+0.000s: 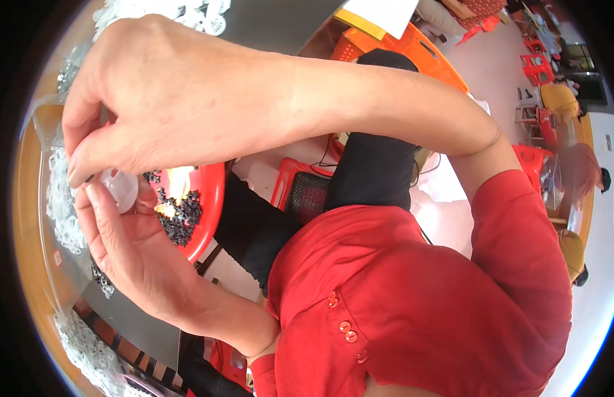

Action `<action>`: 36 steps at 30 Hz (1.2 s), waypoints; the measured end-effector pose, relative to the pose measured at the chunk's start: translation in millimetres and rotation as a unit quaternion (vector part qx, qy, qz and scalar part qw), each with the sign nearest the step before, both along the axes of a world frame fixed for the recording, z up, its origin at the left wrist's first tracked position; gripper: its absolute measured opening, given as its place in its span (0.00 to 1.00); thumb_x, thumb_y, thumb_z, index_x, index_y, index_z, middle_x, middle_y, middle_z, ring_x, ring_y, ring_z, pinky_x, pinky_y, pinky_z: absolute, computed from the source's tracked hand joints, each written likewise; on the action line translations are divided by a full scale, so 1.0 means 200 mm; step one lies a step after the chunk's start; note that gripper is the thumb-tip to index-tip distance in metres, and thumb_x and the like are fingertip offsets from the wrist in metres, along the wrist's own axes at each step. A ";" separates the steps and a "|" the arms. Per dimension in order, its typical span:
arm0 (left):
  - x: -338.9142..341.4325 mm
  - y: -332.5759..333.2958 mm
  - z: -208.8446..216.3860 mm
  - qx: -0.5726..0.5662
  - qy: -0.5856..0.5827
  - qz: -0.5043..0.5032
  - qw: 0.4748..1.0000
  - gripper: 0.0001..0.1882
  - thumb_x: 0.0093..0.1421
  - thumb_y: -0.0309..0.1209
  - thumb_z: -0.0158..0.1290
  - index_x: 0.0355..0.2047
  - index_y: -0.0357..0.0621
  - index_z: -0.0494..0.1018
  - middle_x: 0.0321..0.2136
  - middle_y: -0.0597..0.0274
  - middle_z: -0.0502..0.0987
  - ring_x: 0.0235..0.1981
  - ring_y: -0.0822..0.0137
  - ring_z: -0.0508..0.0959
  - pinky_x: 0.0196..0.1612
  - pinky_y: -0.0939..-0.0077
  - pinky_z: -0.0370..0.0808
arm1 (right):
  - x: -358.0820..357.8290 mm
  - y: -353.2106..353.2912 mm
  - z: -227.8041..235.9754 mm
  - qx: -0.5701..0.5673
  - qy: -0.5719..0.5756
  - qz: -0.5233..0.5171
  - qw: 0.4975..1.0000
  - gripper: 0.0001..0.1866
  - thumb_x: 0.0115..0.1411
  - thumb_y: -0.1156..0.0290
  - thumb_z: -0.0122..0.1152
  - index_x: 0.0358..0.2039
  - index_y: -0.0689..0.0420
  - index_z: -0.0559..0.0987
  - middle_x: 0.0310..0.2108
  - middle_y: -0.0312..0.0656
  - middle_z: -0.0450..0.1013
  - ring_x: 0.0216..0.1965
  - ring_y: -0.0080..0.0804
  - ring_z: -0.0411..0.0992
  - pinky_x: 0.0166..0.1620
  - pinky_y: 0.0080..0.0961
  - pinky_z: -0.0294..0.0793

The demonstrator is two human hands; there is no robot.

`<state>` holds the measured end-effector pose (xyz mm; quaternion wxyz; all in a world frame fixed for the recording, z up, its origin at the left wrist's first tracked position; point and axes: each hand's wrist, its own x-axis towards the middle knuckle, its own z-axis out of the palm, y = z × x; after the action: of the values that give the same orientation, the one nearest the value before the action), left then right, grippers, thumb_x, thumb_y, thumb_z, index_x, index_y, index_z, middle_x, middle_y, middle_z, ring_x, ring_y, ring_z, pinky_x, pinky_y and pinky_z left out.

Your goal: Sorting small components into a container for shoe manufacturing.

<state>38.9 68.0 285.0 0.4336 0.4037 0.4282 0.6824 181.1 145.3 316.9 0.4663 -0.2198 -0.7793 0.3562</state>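
My right hand reaches across from the upper arm, its back toward me. Its thumb and finger pinch a small black piece, of which only a bit shows. Just below, my left hand is turned palm up, with its fingers curled around a translucent white plastic cup-shaped part. The fingertips of both hands nearly meet beside this part. A red basin stands close to both hands, with a heap of small black parts inside.
White plastic parts lie in heaps along the table's far side, with another pile at lower left and one at the top. An orange crate and a red stool stand near my legs. Other people sit at far right.
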 end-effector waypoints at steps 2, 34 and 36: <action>0.01 -0.04 0.00 0.002 0.006 0.000 1.000 0.16 0.66 0.31 0.45 0.51 0.36 0.66 0.46 0.59 0.73 0.44 0.72 0.75 0.47 0.78 0.69 | 0.01 -0.06 0.05 -0.027 -0.030 0.015 0.999 0.13 0.47 0.64 0.62 0.26 0.61 0.83 0.22 0.47 0.77 0.26 0.37 0.77 0.34 0.27 0.76; 0.08 -0.05 -0.06 -0.028 -0.131 -0.050 0.990 0.20 0.65 0.31 0.46 0.53 0.30 0.64 0.42 0.55 0.74 0.35 0.69 0.76 0.41 0.77 0.74 | 0.11 0.00 -0.03 -0.089 -0.063 0.014 0.994 0.12 0.56 0.68 0.53 0.29 0.66 0.76 0.27 0.51 0.76 0.31 0.44 0.76 0.37 0.34 0.74; 0.09 -0.04 -0.06 -0.039 -0.148 -0.035 0.988 0.20 0.64 0.30 0.47 0.54 0.33 0.64 0.42 0.56 0.74 0.36 0.70 0.75 0.40 0.78 0.74 | 0.07 -0.01 -0.10 -0.100 -0.015 0.020 0.995 0.11 0.57 0.68 0.53 0.30 0.66 0.74 0.27 0.51 0.74 0.31 0.46 0.75 0.37 0.35 0.73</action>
<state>55.9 60.7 273.3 0.5313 0.2957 0.3711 0.7018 195.1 142.6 297.0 0.4232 -0.2554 -0.7508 0.4381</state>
